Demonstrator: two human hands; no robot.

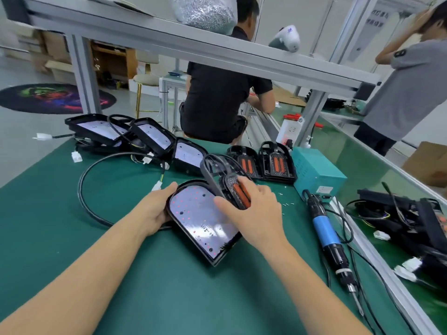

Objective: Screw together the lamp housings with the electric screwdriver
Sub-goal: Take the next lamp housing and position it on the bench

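Head view: your left hand (pixel 154 209) grips the edge of the lamp housing (pixel 203 223) lying face-up on the green bench (pixel 72 213). Your right hand (pixel 251 209) holds the front cover (pixel 232 187) tilted over it. Likely the mating step. Seat the cover flush, then reach for the electric screwdriver (pixel 331 240), lying unheld to your right.

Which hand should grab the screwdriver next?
Right, probably. The screwdriver lies on the right hand's side, though that hand grips the cover. The left hand holds the housing steady.
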